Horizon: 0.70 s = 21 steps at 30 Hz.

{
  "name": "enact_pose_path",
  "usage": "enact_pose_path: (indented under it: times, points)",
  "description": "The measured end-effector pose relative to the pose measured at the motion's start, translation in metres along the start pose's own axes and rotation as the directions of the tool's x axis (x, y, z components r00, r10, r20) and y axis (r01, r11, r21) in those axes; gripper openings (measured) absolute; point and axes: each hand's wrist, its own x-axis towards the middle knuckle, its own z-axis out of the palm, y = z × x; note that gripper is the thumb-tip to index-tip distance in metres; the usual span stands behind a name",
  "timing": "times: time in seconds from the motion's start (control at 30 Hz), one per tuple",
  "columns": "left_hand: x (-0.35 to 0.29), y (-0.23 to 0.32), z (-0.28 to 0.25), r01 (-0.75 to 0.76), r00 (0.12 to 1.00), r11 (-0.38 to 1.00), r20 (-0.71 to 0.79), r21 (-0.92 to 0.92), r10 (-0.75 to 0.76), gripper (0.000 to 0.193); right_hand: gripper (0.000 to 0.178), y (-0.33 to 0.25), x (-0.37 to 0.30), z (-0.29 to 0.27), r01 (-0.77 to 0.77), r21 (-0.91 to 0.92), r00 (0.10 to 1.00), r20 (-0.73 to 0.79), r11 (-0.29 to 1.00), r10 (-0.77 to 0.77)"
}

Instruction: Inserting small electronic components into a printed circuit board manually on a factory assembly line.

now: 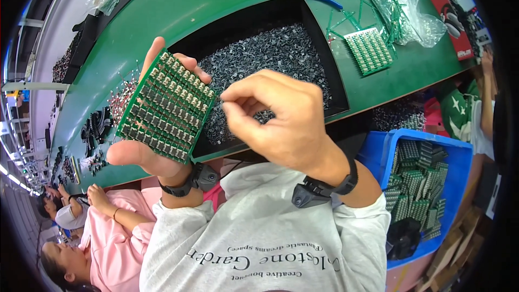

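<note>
My left hand (154,161) holds a green circuit board panel (166,109) tilted over the near left of a black tray (328,65). Its thumb is along the lower left edge, and fingertips show past the far edge. Small black parts sit in rows over the lower left of the panel; the rows toward its upper right show bare metal pads. Just right of the panel, my right hand (281,116) is closed in a pinch, thumb and forefinger tips together. What they hold, if anything, is too small to see. Many loose small dark parts (270,57) fill the tray.
Right of the tray lie another panel (369,50), green strips (350,19) and a clear plastic bag (419,21). A blue bin (457,184) of boards stands at my right. Small red and black components (123,97) lie left. A person in pink (116,243) sits at my left.
</note>
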Motion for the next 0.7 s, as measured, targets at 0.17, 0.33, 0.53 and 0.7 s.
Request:
enact_pose_path:
  times: [0.17,0.33,0.53,0.7]
  points:
    - [0.000,0.000,0.003,-0.013,0.999,0.999,0.042,-0.032,0.014,0.146,0.018,0.004,0.011,-0.007,0.146,-0.150,0.989,-0.001,0.978,-0.147]
    - [-0.007,-0.007,0.017,-0.002,0.999,1.000,-0.052,-0.029,0.001,0.146,0.019,-0.013,0.019,0.009,0.222,0.010,0.973,-0.069,0.975,-0.220]
    - [-0.002,0.002,0.012,-0.003,0.997,0.994,0.075,-0.112,0.011,0.148,0.013,-0.007,0.015,0.000,0.072,-0.048,0.997,-0.024,0.996,-0.074]
    - [-0.004,0.002,0.009,0.002,0.999,1.000,0.044,-0.022,-0.001,0.149,0.009,-0.003,0.008,0.008,0.046,-0.039,0.996,0.084,0.998,-0.043]
